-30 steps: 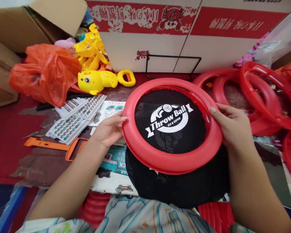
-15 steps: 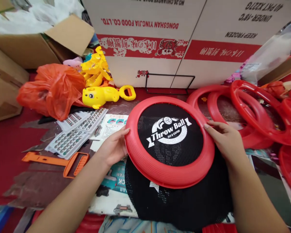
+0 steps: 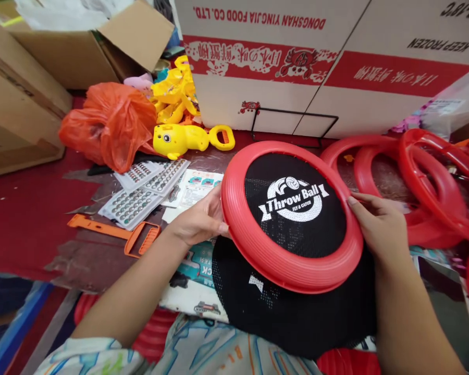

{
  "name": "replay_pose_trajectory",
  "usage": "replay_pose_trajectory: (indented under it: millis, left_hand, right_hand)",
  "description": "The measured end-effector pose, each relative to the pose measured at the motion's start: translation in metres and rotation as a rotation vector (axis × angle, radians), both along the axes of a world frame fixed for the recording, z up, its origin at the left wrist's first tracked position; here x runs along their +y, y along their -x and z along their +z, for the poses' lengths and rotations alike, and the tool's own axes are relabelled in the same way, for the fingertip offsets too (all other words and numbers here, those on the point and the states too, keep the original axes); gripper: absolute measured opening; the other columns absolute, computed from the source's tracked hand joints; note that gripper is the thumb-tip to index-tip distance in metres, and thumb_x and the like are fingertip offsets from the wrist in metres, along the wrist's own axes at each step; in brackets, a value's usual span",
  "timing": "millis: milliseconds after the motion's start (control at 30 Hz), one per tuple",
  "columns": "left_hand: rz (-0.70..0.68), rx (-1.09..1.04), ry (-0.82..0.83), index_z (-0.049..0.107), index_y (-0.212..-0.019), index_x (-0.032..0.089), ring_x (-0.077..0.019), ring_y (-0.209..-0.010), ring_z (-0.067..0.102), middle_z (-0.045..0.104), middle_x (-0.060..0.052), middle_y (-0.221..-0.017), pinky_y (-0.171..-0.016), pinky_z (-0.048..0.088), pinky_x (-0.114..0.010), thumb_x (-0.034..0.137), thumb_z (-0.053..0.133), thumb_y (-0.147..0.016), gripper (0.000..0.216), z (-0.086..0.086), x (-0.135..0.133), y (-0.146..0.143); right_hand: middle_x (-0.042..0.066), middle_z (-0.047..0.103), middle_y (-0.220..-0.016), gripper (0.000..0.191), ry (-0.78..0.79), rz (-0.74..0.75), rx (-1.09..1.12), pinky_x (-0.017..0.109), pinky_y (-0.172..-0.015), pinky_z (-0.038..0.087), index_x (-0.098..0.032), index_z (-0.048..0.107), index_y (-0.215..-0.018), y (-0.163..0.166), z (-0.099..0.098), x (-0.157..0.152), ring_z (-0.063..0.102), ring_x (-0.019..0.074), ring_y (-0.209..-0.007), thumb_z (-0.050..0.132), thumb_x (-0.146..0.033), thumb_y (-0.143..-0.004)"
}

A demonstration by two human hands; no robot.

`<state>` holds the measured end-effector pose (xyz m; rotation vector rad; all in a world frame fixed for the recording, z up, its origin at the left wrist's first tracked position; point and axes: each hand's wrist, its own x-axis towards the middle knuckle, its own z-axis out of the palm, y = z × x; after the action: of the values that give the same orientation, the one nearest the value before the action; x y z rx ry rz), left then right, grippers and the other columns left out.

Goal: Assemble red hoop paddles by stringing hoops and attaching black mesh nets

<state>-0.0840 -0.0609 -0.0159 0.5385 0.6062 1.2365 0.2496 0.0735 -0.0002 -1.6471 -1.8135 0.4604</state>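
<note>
A red plastic ring (image 3: pixel 258 250) with a black mesh centre printed "Throw Ball" is held tilted above a pile of black mesh discs (image 3: pixel 297 317). My left hand (image 3: pixel 201 221) grips the ring's left rim, fingers curled under it. My right hand (image 3: pixel 379 229) grips the right rim, thumb on top. Loose red rings (image 3: pixel 426 182) without mesh lie overlapping at the right.
A white and red carton (image 3: pixel 336 67) stands behind. At the left lie an orange plastic bag (image 3: pixel 109 122), yellow toys (image 3: pixel 180 138), trays of button cells (image 3: pixel 140 192), an orange strip (image 3: pixel 113 234) and open brown boxes (image 3: pixel 42 67). More red rings sit near my lap.
The ring with mesh has stayed in both hands and tilted a little down to the right; the camera view has shifted left and down.
</note>
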Motion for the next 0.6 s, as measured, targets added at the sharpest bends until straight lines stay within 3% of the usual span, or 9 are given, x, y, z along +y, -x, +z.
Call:
replay_pose_trajectory:
  millis: [100,167,233,400,500,600]
  left_hand:
    - [0.009,-0.04,0.021,0.067,-0.105,0.015,-0.0148,-0.067,0.071,0.073,-0.002,-0.082,-0.065,0.061,-0.022,0.008,0.087,-0.058,0.051,-0.003,-0.001,-0.004]
    - [0.007,-0.064,0.015,0.069,-0.099,0.01,-0.0155,-0.069,0.072,0.074,-0.005,-0.082,-0.069,0.062,-0.024,0.012,0.089,-0.059,0.044,-0.005,-0.002,-0.007]
    - [0.009,-0.088,-0.003,0.07,-0.097,0.01,-0.0163,-0.073,0.073,0.075,-0.006,-0.085,-0.07,0.062,-0.025,0.013,0.089,-0.06,0.042,-0.006,-0.003,-0.01]
    - [0.033,-0.128,-0.045,0.07,-0.092,0.01,-0.0133,-0.071,0.071,0.073,-0.003,-0.079,-0.066,0.06,-0.019,0.015,0.087,-0.064,0.033,-0.007,-0.004,-0.015]
    - [0.03,-0.125,-0.058,0.07,-0.097,0.01,-0.0117,-0.071,0.071,0.074,-0.003,-0.083,-0.07,0.06,-0.019,0.015,0.087,-0.065,0.036,-0.009,-0.005,-0.019]
    - [0.005,-0.107,-0.065,0.069,-0.098,0.013,-0.0125,-0.075,0.072,0.074,-0.002,-0.084,-0.073,0.061,-0.021,0.017,0.086,-0.068,0.035,-0.012,-0.007,-0.024]
  right_hand:
    - [0.015,0.074,-0.097,0.025,-0.178,0.089,-0.098,0.046,-0.09,0.052,-0.02,0.074,-0.096,-0.002,-0.001,0.002,0.069,0.0286,-0.094,0.064,-0.038,-0.082]
    - [0.018,0.072,-0.101,0.026,-0.347,0.153,-0.145,0.05,-0.098,0.046,-0.017,0.074,-0.094,0.0,0.001,-0.002,0.065,0.0308,-0.103,0.062,-0.038,-0.084]
    - [0.016,0.073,-0.097,0.026,-0.458,0.286,-0.177,0.048,-0.097,0.047,-0.015,0.074,-0.094,0.005,0.006,-0.012,0.066,0.0287,-0.1,0.06,-0.036,-0.087]
    - [0.007,0.071,-0.084,0.021,-0.442,0.781,-0.215,0.032,-0.076,0.054,-0.02,0.073,-0.099,0.021,0.023,-0.045,0.067,0.0185,-0.08,0.06,-0.034,-0.091]
    - [0.006,0.07,-0.085,0.023,-0.434,0.922,-0.206,0.029,-0.071,0.054,-0.019,0.072,-0.101,0.022,0.026,-0.047,0.067,0.0173,-0.08,0.059,-0.036,-0.093]
    - [0.005,0.069,-0.083,0.025,-0.421,0.964,-0.176,0.027,-0.066,0.054,-0.018,0.071,-0.103,0.016,0.023,-0.04,0.066,0.0155,-0.075,0.057,-0.037,-0.094]
